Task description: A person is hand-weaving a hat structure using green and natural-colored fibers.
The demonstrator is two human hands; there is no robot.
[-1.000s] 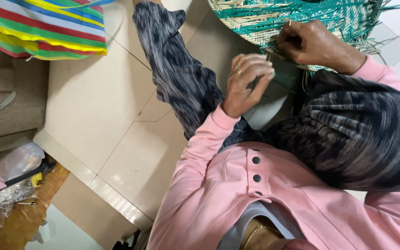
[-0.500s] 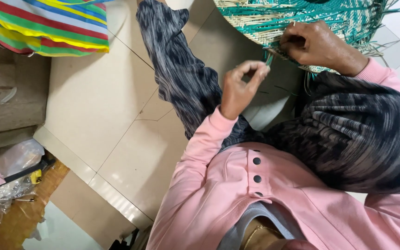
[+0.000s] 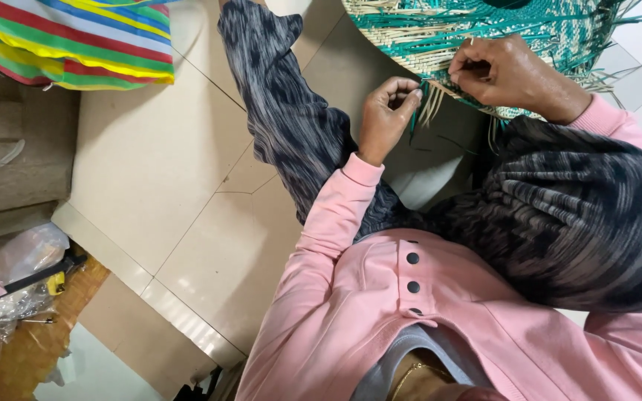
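At mat (image 3: 484,37) edge, left hand (image 3: 386,111) now pinches strand (image 3: 419,111).

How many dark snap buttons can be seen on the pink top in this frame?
3, in a row down the placket of the pink top: upper snap button, middle snap button, and lower snap button, partly tucked under the fold. More may be hidden below.

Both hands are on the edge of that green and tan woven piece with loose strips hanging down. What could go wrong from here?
1. The left hand pinches thin loose strips at the rim of the woven piece; a hard pull could snap or kink one.
2. The right hand presses the weave at the edge; if it slips, the last rows may loosen.
3. Free strip ends stick out on the right and could snag the pink sleeve.
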